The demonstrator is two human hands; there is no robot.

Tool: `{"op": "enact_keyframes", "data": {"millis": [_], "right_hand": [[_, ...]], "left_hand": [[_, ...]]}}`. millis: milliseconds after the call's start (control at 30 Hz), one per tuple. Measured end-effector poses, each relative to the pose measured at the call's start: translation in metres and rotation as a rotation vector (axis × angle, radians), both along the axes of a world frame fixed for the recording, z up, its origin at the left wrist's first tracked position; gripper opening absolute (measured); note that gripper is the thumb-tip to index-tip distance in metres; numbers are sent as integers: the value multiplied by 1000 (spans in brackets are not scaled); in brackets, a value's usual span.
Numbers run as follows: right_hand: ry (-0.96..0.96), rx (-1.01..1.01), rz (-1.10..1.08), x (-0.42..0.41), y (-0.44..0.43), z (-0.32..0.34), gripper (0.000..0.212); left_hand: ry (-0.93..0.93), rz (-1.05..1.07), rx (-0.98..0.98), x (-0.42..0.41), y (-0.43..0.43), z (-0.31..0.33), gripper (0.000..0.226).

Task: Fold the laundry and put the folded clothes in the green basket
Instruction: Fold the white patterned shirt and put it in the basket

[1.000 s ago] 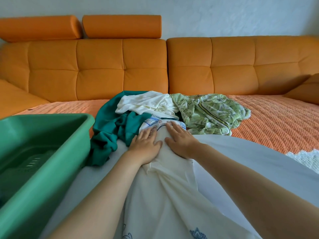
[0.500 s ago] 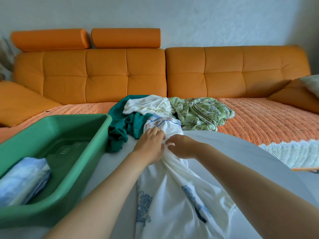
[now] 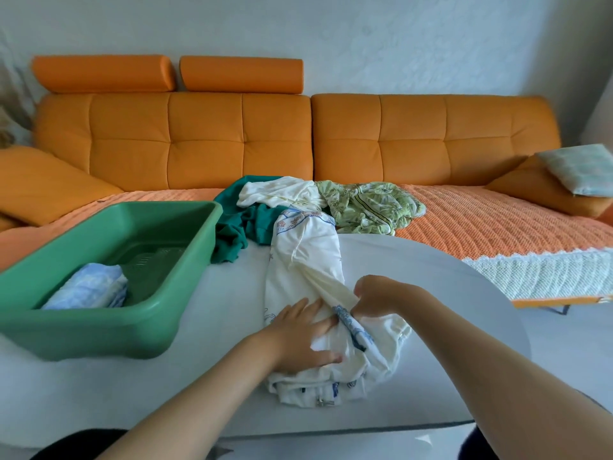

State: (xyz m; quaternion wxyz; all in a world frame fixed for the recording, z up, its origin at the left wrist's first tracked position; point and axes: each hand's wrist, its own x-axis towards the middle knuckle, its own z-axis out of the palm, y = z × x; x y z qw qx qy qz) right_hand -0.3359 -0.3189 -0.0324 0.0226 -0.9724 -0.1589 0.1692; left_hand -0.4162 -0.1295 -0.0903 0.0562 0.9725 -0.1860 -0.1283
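Orange sofa (image 3: 238, 134) fills the background, and a white table (image 3: 215, 310) stands in front of it. At the left of the table sits the basket (image 3: 109, 330), with one folded blue cloth (image 3: 89, 287) lying in its near left corner. Beyond the basket's far right corner lies the unfolded heap: a teal top (image 3: 242, 224), then a white top (image 3: 278, 190).

The cream garment (image 3: 308, 257) now runs from that heap down the table to the person. A second ago both hands lay flat on its far end by the heap. They have since closed on it and drawn it toward the near edge, so its near part is bunched in loose layers.

The left hand (image 3: 305, 333) presses down on that bunch with straight, spread fingers. The right hand (image 3: 378, 295), just beside it, is curled and pinches a ridge of the cloth. A leafy shirt (image 3: 368, 202) lies at the right of the heap.

Judging from this, the garment is free of the heap but not yet folded. It probably needs spreading flat first, and three more pieces wait.
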Motion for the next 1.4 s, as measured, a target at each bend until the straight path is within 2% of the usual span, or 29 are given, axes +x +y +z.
{"op": "enact_keyframes", "data": {"millis": [133, 200, 333, 400, 467, 533, 600, 633, 700, 800, 867, 900, 967, 1000, 1067, 1133, 1233, 1267, 1333, 1400], "right_hand": [[15, 25, 18, -9, 1, 13, 49], [26, 91, 30, -11, 2, 23, 42], [-54, 133, 117, -27, 16, 45, 38], [-45, 252, 142, -37, 28, 50, 37], [168, 496, 107, -47, 38, 49, 40], [495, 668, 83, -53, 41, 44, 42], [664, 716, 108, -53, 38, 36, 38], [630, 697, 112, -52, 37, 32, 34], [411, 631, 87, -45, 35, 23, 26], [57, 517, 87, -38, 30, 6, 24], [-34, 350, 190, -42, 30, -7, 49], [-43, 250, 256, -46, 32, -15, 64], [-24, 150, 382, -54, 41, -30, 81], [-11, 153, 426, -57, 46, -36, 84], [-26, 193, 489, -62, 52, -40, 83], [-21, 238, 490, -65, 53, -38, 74], [-43, 457, 356, -64, 49, -41, 31], [-86, 546, 252, -61, 46, -43, 24], [-211, 614, 122, -54, 38, -43, 29], [-286, 497, 210, -48, 29, -46, 46]], "left_hand": [[35, 10, -3, -10, -2, 5, 86], [44, 66, -86, -10, 2, 18, 74], [-140, 367, -549, -8, 16, 46, 25], [-244, 477, -744, -6, 23, 60, 11], [-178, 614, -1001, -5, 26, 68, 12], [37, 704, -1139, -9, 27, 68, 23], [196, 739, -1106, -13, 27, 60, 29], [217, 756, -1083, -15, 27, 54, 37], [174, 761, -976, -16, 30, 44, 54], [43, 679, -642, -18, 38, 42, 58], [-134, 637, -422, -20, 39, 45, 52], [-247, 615, -381, -19, 39, 46, 49], [-450, 486, -428, -17, 37, 46, 42], [-493, 382, -463, -14, 34, 45, 41], [-433, 181, -476, -10, 27, 41, 41], [-289, 81, -395, -4, 24, 31, 41], [-121, 123, -217, 5, 38, 10, 44], [-56, 150, -114, 6, 46, 5, 50], [85, 217, 56, 4, 57, 3, 69], [182, 244, 102, -2, 59, 13, 89]]}}
